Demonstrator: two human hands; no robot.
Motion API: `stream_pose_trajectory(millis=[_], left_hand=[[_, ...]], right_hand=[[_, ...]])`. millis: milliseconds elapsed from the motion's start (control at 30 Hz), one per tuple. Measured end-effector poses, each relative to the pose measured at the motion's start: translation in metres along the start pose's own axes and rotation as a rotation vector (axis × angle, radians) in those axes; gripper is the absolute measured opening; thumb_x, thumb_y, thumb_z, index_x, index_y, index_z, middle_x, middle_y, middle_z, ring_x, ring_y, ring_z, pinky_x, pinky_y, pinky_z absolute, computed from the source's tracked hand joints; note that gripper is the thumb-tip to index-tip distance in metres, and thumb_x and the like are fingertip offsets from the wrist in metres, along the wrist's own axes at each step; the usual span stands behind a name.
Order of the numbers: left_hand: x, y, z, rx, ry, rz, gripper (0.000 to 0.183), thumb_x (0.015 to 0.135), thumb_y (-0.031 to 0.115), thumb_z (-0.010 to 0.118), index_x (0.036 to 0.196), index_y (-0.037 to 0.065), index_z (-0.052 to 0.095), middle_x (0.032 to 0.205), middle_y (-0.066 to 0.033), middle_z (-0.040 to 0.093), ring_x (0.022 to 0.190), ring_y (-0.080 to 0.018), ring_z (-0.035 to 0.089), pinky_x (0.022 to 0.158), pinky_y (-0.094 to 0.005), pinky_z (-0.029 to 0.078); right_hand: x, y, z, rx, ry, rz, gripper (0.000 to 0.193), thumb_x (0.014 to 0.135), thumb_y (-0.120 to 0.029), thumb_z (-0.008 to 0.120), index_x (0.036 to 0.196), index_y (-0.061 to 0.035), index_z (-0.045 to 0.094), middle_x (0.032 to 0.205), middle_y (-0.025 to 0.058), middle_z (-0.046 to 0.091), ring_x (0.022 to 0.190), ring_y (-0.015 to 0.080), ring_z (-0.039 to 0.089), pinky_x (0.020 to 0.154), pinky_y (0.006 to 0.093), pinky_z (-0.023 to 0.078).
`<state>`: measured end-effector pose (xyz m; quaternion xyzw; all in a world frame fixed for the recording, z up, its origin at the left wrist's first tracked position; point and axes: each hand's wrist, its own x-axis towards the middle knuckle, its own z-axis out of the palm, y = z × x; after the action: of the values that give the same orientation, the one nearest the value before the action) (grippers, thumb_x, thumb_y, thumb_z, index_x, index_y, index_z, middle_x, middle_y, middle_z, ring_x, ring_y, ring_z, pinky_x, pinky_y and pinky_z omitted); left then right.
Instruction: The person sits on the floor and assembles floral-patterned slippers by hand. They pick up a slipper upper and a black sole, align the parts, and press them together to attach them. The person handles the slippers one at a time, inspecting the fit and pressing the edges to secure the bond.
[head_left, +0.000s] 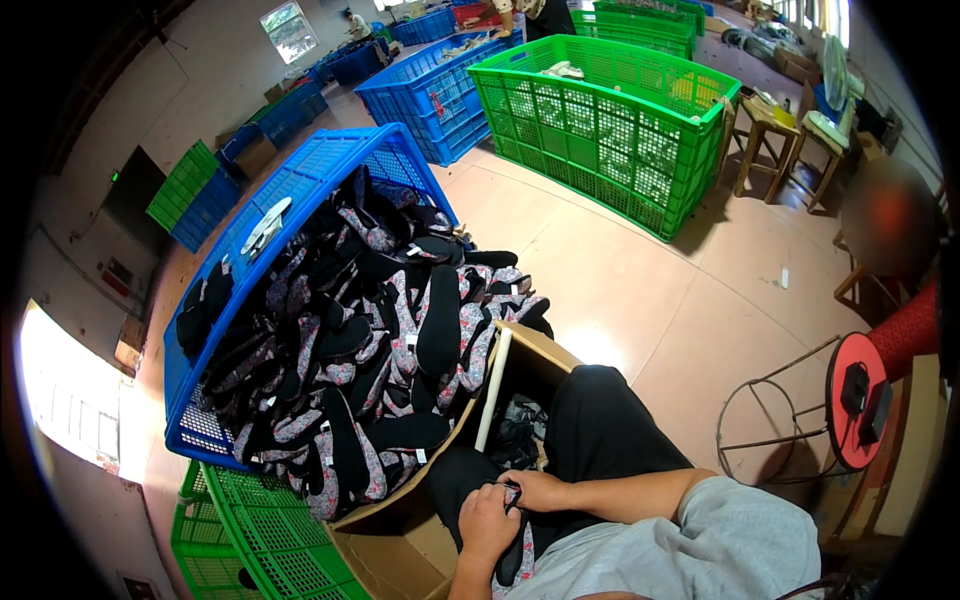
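Over my lap both hands are closed on one black slipper with a floral fabric part (526, 556). My left hand (487, 522) is wrapped over its upper end, with the rest hanging below the fingers. Close against it, my right hand (537, 490) pinches the same end at a dark edge; the exact grip of the fingertips is hidden. In front of my knees lies a large heap of similar black and floral slippers (437, 320), spilling from a tipped blue plastic crate (300, 195) toward a cardboard box (400, 550).
A white tube (494, 390) lies along the box beside my legs. Green crates (250, 530) sit below the heap at left. Further off are another green crate (600, 120), a blue crate (425, 100), wooden stools (765, 130) and a red round stool (858, 400). Another person (545, 18) stands at the back.
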<state>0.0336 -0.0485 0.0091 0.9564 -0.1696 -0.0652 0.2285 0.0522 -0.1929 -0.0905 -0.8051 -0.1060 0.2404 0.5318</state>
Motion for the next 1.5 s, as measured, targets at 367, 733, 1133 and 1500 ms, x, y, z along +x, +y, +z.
stream_pose_trajectory(millis=[367, 733, 1133, 1500], left_hand=[[-0.001, 0.000, 0.001, -0.001, 0.008, 0.002, 0.019, 0.067, 0.012, 0.068, 0.080, 0.006, 0.056, 0.083, -0.0126, 0.058, 0.085, -0.0349, 0.058, 0.076, -0.0444, 0.047], [0.000, 0.000, -0.002, -0.016, 0.001, 0.008, 0.019, 0.067, 0.012, 0.068, 0.079, 0.005, 0.056, 0.083, -0.0134, 0.059, 0.084, -0.0356, 0.058, 0.076, -0.0447, 0.047], [0.000, 0.002, -0.003, 0.019, -0.021, 0.005, 0.018, 0.068, 0.013, 0.068, 0.083, 0.005, 0.060, 0.085, -0.0128, 0.060, 0.085, -0.0341, 0.058, 0.077, -0.0438, 0.047], [0.000, -0.001, 0.002, 0.045, -0.024, 0.020, 0.018, 0.068, 0.013, 0.068, 0.083, 0.005, 0.060, 0.086, -0.0122, 0.060, 0.085, -0.0338, 0.058, 0.078, -0.0429, 0.047]], right_hand=[[0.001, 0.003, 0.002, -0.017, 0.015, 0.000, 0.047, 0.088, -0.034, 0.064, 0.126, -0.0066, 0.056, 0.120, 0.0197, 0.064, 0.110, 0.0365, 0.062, 0.092, 0.0434, 0.049], [0.000, 0.002, 0.000, 0.020, -0.003, -0.008, 0.048, 0.088, -0.035, 0.064, 0.126, -0.0063, 0.056, 0.117, 0.0198, 0.065, 0.109, 0.0370, 0.062, 0.091, 0.0436, 0.049], [0.003, 0.006, 0.002, 0.019, -0.017, -0.005, 0.047, 0.087, -0.029, 0.067, 0.127, -0.0067, 0.054, 0.115, 0.0201, 0.065, 0.108, 0.0360, 0.062, 0.090, 0.0415, 0.049], [0.003, 0.011, 0.005, 0.048, 0.003, -0.013, 0.047, 0.086, -0.029, 0.065, 0.125, -0.0064, 0.055, 0.115, 0.0200, 0.066, 0.108, 0.0366, 0.062, 0.089, 0.0424, 0.049]])
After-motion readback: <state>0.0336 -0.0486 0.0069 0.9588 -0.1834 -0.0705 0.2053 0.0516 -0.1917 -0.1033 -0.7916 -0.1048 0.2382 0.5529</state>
